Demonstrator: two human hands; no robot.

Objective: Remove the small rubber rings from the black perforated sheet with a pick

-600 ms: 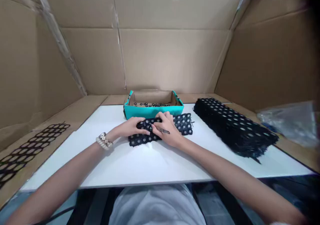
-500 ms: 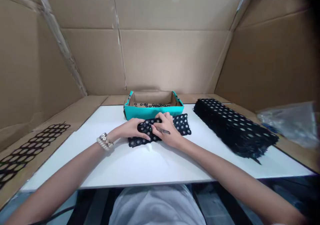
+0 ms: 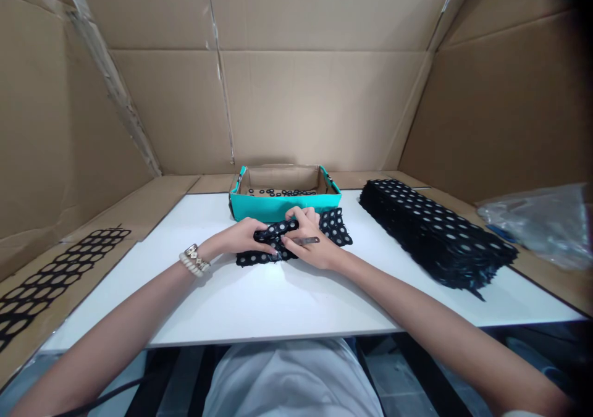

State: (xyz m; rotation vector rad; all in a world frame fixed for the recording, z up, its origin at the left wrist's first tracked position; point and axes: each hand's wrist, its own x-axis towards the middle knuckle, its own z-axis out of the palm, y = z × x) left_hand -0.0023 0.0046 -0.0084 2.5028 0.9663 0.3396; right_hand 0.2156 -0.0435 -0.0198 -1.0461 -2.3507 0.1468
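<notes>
1 black dotted cloth strip (image 3: pixel 336 227), bunched mid-length, on the white tabletop (image 3: pixel 278 306), at 6 o'clock from 1 teal box (image 3: pixel 285 208) of small rings (image 3: pixel 296 193); left hand (image 3: pixel 241 236), thumb and fingers pinching the strip's 9 o'clock part; right hand (image 3: pixel 319 254), fingers curled, pinching 1 slim tool (image 3: pixel 309 241) (tip hidden) against the strip; 1 dotted cloth stack (image 3: pixel 430 225), 3 o'clock

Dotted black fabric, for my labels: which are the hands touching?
The small strip, with left hand and right hand on it; the thick stack at right lies apart from both.
</notes>
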